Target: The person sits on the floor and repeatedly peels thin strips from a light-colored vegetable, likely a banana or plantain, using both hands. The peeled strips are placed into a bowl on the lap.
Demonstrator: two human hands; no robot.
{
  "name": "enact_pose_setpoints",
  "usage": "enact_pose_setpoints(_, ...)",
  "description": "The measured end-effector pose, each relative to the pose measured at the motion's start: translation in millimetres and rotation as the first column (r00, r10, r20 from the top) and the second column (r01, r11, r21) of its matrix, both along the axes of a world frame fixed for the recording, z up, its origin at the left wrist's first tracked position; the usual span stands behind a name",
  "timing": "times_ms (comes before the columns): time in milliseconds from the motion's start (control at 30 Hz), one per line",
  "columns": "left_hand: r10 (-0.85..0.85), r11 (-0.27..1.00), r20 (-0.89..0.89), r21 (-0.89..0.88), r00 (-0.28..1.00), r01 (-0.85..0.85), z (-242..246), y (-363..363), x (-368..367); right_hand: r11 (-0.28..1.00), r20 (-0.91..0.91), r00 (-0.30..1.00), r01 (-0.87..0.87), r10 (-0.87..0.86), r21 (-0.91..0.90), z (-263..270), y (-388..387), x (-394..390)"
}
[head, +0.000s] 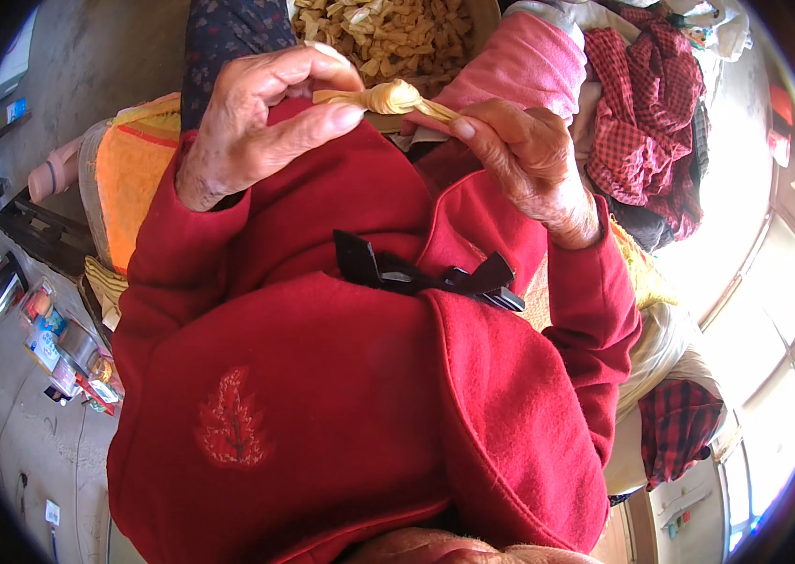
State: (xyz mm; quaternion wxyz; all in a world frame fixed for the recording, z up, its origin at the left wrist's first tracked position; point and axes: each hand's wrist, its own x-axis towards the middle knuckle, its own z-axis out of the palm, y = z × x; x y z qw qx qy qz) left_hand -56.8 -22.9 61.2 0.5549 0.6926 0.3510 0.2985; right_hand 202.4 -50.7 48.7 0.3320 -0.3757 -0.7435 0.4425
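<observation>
A pale yellow knotted strip (394,96), bean curd skin by its look, is held up between my two hands. My left hand (278,106) has its left end between the thumb and fingers, the thumb lying against it just beside the knot. The fingers behind that end are partly hidden. On the other side, my right hand (524,155) pinches the narrow, twisted tail between thumb and curled forefinger. Beyond the hands, between my legs, a wide container (485,28) holds a heap of similar pale knotted pieces (383,35).
My right leg wears a pink covering (510,67). A red checked cloth (637,127) is heaped to the right. On the left are an orange cloth (137,183), a dark wooden frame (45,233) and several packages with a metal cup (77,345).
</observation>
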Motion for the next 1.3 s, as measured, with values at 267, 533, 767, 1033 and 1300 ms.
enact_pose_setpoints(267,-0.094,0.937,-0.161,0.318,0.982,0.142,-5,-1,32,0.996,0.046,0.998,-0.051,0.047,0.074,-7,1,0)
enact_pose_setpoints(533,-0.252,0.961,-0.169,0.069,0.953,0.266,31,2,-10,0.883,0.321,0.938,-0.258,0.132,0.392,8,-7,-5)
enact_pose_setpoints(767,0.168,0.985,-0.321,0.090,0.932,-0.147,19,62,-20,0.988,0.137,0.990,-0.033,0.013,0.148,-6,61,-13)
enact_pose_setpoints(1033,0.129,0.990,-0.090,0.071,0.988,-0.123,-19,126,15,0.960,0.110,0.968,0.203,-0.227,0.190,-26,121,-5)
enact_pose_setpoints(1300,0.149,0.988,-0.067,-0.023,0.987,-0.151,-44,166,39,0.929,0.252,0.906,0.366,-0.340,-0.061,-32,146,11)
